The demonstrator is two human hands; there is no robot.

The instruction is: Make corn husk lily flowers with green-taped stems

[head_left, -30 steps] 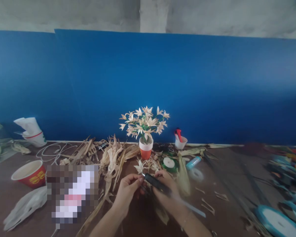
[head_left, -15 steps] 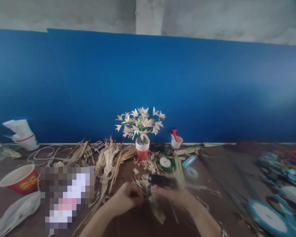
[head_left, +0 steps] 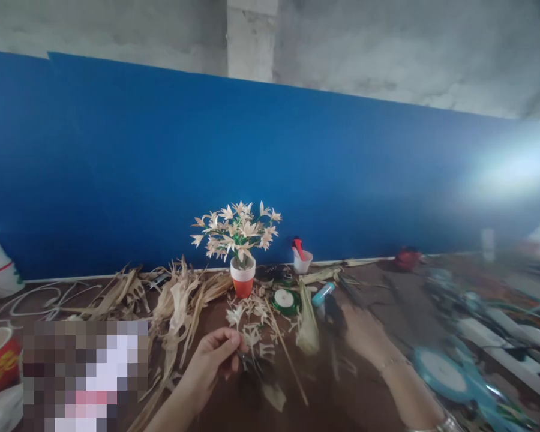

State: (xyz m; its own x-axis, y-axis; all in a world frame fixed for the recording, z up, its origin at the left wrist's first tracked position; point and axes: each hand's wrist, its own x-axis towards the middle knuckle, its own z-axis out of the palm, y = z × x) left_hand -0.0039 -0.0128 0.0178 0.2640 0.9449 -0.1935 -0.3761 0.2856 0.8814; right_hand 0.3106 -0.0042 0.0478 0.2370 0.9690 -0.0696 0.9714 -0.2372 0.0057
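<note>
My left hand [head_left: 219, 355] is closed, thumb and fingertips pinching the thin stem of a small pale husk flower [head_left: 235, 314]. My right hand [head_left: 359, 329], smeared by motion, is to the right with its fingers around a dark tool [head_left: 335, 318] whose kind is too blurred to tell. Below my left fingers a pale pointed piece of husk [head_left: 274, 396] and a long thin strip [head_left: 288, 354] lie on the brown table. A pot [head_left: 243, 282] of pale husk flowers with green stems stands beyond my hands.
Dried corn husks [head_left: 175, 300] lie at the left. Near the pot are a green ribbon spool [head_left: 284, 299], a blue cylinder [head_left: 323, 294] and a white cup [head_left: 303, 263] with a red-handled item. A blue ribbon roll [head_left: 441, 373] and cluttered supplies occupy the right. A blue panel [head_left: 252, 150] rises behind.
My right hand has moved right and away with the dark tool, apart from my left hand. The flower in my left hand now shows clearly. The view has turned right.
</note>
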